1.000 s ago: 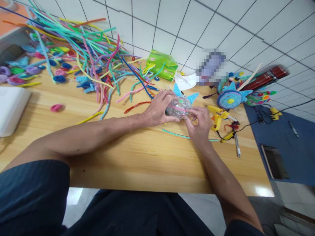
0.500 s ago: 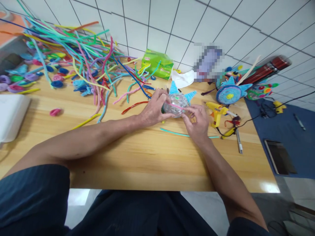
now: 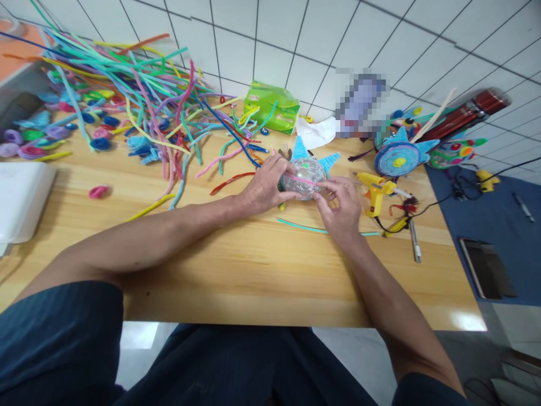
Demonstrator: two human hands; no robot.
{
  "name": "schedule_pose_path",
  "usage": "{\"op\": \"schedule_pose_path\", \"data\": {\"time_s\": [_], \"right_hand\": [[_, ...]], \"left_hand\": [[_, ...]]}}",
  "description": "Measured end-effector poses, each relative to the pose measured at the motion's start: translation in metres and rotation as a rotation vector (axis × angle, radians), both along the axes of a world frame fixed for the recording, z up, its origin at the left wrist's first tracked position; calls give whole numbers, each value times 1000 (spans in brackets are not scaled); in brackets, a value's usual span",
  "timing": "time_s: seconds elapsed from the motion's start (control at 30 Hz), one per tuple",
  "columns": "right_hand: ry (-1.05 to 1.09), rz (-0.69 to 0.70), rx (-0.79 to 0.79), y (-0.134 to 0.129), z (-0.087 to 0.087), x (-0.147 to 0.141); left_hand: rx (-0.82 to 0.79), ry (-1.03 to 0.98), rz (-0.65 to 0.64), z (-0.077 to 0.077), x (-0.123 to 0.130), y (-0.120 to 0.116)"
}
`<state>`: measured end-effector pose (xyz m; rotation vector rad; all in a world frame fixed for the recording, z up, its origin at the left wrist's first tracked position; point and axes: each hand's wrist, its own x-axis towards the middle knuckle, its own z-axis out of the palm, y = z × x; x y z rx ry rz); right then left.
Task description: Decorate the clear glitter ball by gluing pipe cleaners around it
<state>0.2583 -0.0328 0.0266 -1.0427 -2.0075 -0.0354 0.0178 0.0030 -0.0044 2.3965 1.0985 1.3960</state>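
A clear, rounded plastic piece (image 3: 311, 168) with blue pipe-cleaner points (image 3: 300, 149) is between my two hands. My left hand (image 3: 269, 183) grips it from the left, thumb below and fingers above. Across its front lies a short pink pipe cleaner (image 3: 303, 181). The pink strip's right end is pinched in my right hand (image 3: 341, 207), whose fingertips are close against the plastic. Whether my left fingertips also press the strip's other end I cannot tell. On the table just below lies a thin teal pipe cleaner (image 3: 301, 226), partly covered by my right hand.
Many loose pipe cleaners (image 3: 139, 96) heap at the back left. A yellow glue gun (image 3: 377, 194) with a cord lies right of my hands, near a pen (image 3: 415, 241). Behind stand a green packet (image 3: 276, 110), a blue round craft figure (image 3: 395, 160) and a red flask (image 3: 469, 113).
The camera view has shifted slightly, so the table things sit a little differently in the picture. Both hands keep nearly the same hold on the clear piece and pink strip.
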Motion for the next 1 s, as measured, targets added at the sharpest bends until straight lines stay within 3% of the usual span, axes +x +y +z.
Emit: {"op": "schedule_pose_path", "data": {"time_s": [0.37,0.53,1.0], "right_hand": [[55,23,-38,1,-1,1],[179,13,-111,6,-4,7],[498,-45,-628,17,-11,12]], "left_hand": [[59,81,-66,1,-6,3],[52,75,-94,1,-10,4],[18,109,-73,8,-20,1]]}}
